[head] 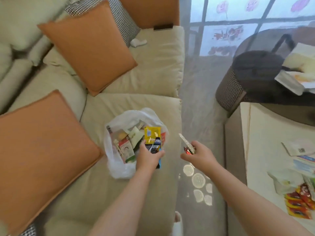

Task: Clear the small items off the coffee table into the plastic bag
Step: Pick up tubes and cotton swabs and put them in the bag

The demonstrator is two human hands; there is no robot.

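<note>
My left hand (150,156) is curled around a dark packet with blue edging (156,149), holding it right at the mouth of the plastic bag (115,167), and the lower end of the packet sticks out below my palm over the bag's rim. The bag lies open on the beige sofa seat (129,103), slumped on its side, its thin white film spread around a jumble of small items: a yellow sachet (152,134) near the top edge, pale green and white paper packets (134,135) in the middle, and a red-and-white packet (126,149) toward the left. My right hand (198,155) hangs over the gap between the sofa and the coffee surface, fingers pinching a flat white strip (185,142) that tilts up and away toward the bag, with something small and red (187,150) tucked against it in the same grip; I cannot tell what the red piece is. On the pale coffee surface (264,150) to my right, items lie well apart from the bag: a white printed packet (298,149) with a code on it, a blue-and-white one (305,162) just beside it, a crumpled clear wrapper (284,183), and a cluster of red and yellow sachets (298,203) near the corner. Two orange cushions (88,46) rest on the sofa to the left of the bag.
</note>
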